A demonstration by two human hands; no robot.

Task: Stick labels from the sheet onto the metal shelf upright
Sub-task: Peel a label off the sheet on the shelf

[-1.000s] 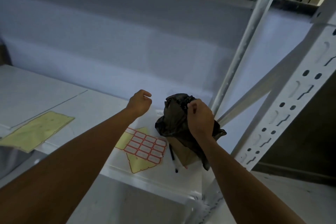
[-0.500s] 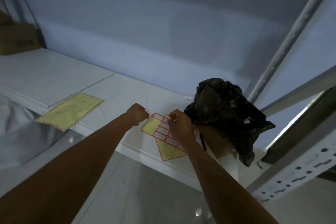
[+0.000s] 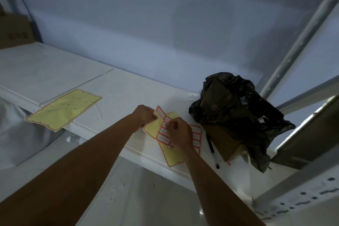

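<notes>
The label sheet (image 3: pixel 169 156), yellow backing with red-bordered white labels, lies on the white shelf board (image 3: pixel 117 93) near its front edge. My left hand (image 3: pixel 145 116) pinches the sheet's upper left edge. My right hand (image 3: pixel 180 133) rests over the middle of the sheet and hides part of it, its fingertips closed on a label (image 3: pixel 166 124) in the middle rows. Whether that label has lifted off the backing is hidden. The slotted metal shelf upright (image 3: pixel 302 198) runs across the lower right corner, well away from both hands.
A stripped yellow backing sheet (image 3: pixel 64 110) lies at the left over the shelf's front edge. A black plastic bag (image 3: pixel 236 104) over a brown box (image 3: pixel 222 141) stands right of the label sheet, with a pen (image 3: pixel 212 150) between them. Another cardboard box (image 3: pixel 14 31) sits far left.
My right hand left the black bag and came down onto the label sheet. My left hand dropped to the sheet's edge. The view swung left and down, away from the upright.
</notes>
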